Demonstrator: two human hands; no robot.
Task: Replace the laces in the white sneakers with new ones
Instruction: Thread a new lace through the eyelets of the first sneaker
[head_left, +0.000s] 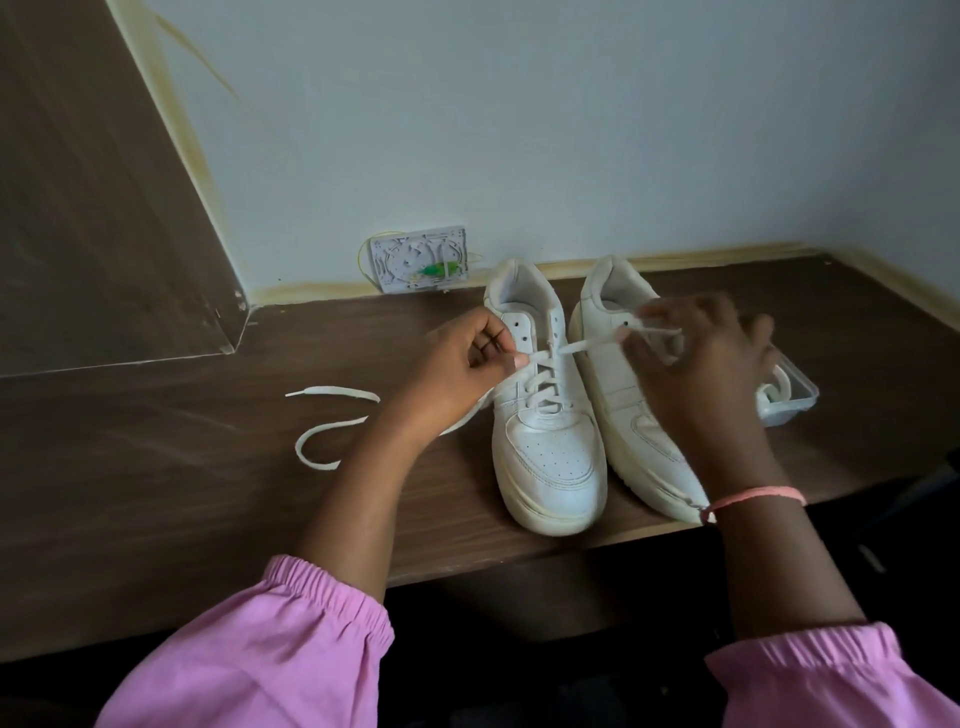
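Two white sneakers stand side by side on the wooden desk, toes toward me. The left sneaker (545, 447) is laced over its lower eyelets with a white lace (543, 387); its upper eyelets are bare. My left hand (457, 369) pinches one lace strand at the shoe's left side, and that strand's loose tail (322, 441) curls over the desk to the left. My right hand (696, 358) holds the other lace end, stretched taut to the right above the right sneaker (628, 415). My right hand hides much of the right sneaker's eyelet area.
A clear plastic container (789, 395) sits just right of my right hand. A white wall box (418, 258) with green and yellow wiring is mounted behind the shoes. The desk (156, 493) meets the wall at the back and a wooden panel at the left.
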